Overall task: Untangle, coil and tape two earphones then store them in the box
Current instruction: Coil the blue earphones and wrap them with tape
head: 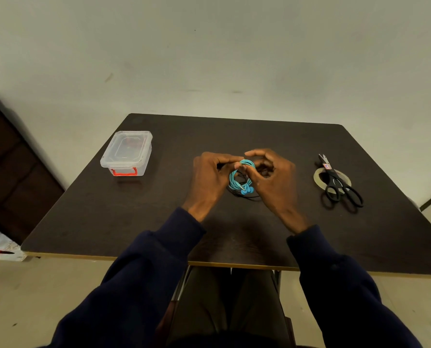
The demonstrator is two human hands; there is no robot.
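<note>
a dark table (159, 222) stands against a pale wall. over its middle, both hands hold a coiled blue earphone (247, 163). the left hand (210, 177) pinches the coil's upper left side, and the right hand (272, 182) curls its fingers round the upper right. the blue buds and plug hang at the coil's lower end. under them a black earphone (237, 195) lies loose on the table. far left sits a clear box (127, 151), lid on, with a red latch. to the right, black scissors (340, 184) lie across a tape roll (318, 177). both arms wear dark sleeves.
</note>
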